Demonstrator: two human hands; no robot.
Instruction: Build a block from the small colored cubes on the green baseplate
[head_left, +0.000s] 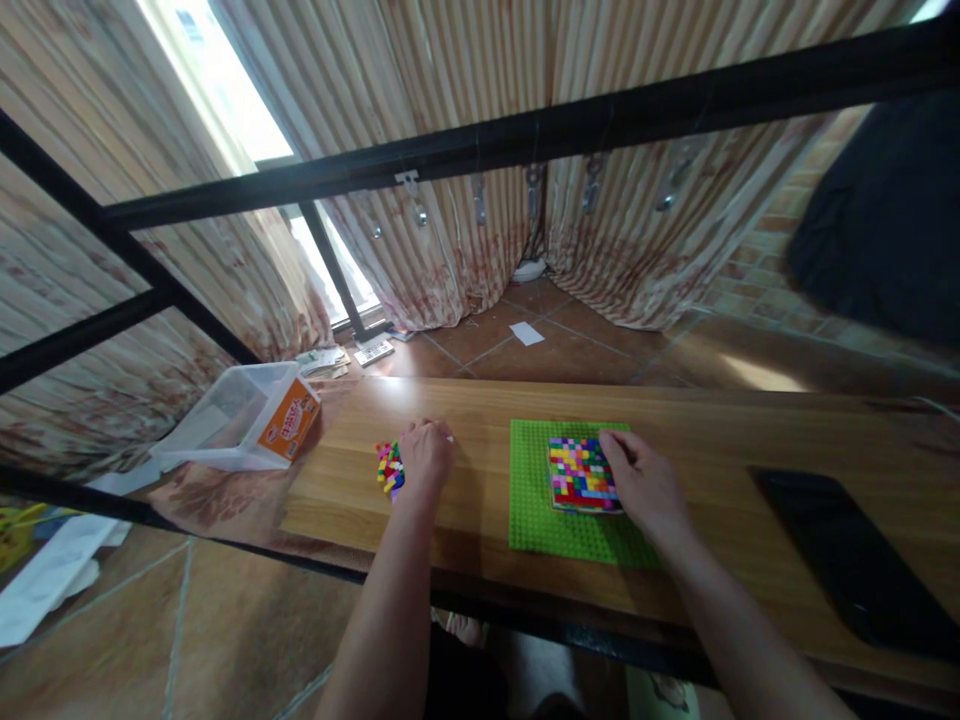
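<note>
A green studded baseplate (pixel 529 500) lies on the wooden board, bearing a block of multicoloured toy bricks (pixel 581 470) packed in tight rows. My right hand (pixel 649 490) rests at the block's right side, thumb and fingers pinched together over its upper right corner; whatever they hold is hidden. To the left is a small heap of loose coloured bricks (pixel 389 467). My left hand (pixel 426 455) is beside that heap, partly over it, with its fingers curled closed. A tiny whitish spot shows at its right edge, too small to name.
A clear plastic bin (pixel 232 420) with an orange label stands at the board's left end. A black phone-like slab (pixel 847 555) lies on the right. Dark metal bars (pixel 480 150) cross ahead, before striped curtains (pixel 465 70). Papers (pixel 526 333) lie on the tiled floor.
</note>
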